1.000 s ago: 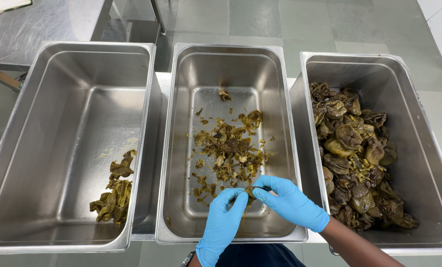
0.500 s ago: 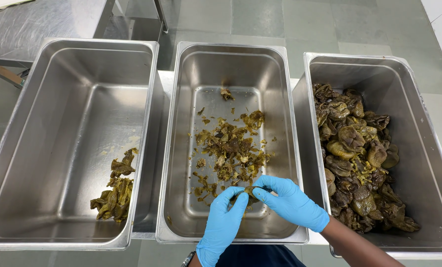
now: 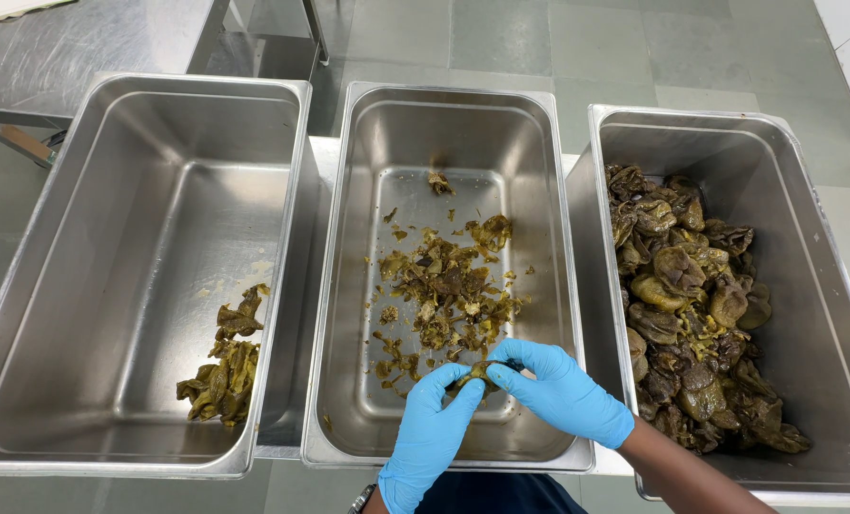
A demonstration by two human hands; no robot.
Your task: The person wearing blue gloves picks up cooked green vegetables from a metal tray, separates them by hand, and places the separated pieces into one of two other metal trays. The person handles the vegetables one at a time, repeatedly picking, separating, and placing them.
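Observation:
Both my hands wear blue gloves and meet over the near end of the middle steel pan [image 3: 549, 238]. My left hand [image 3: 429, 433] and my right hand [image 3: 560, 390] pinch the same small olive-brown wilted piece [image 3: 474, 373] between their fingertips. Just beyond them a scatter of small brownish-green scraps [image 3: 449, 290] covers the middle pan's floor. The right pan [image 3: 806, 247] holds a heap of larger dark wilted pieces [image 3: 696, 305]. A small pile of similar pieces [image 3: 223, 366] lies at the near end of the left pan [image 3: 82, 219].
The three deep steel pans stand side by side on a steel surface. A steel table [image 3: 73, 48] is at the far left, and grey floor tiles [image 3: 558, 43] show beyond the pans.
My hands have stayed over the near end of the middle pan, with the fingers working the small piece; the view has shifted slightly.

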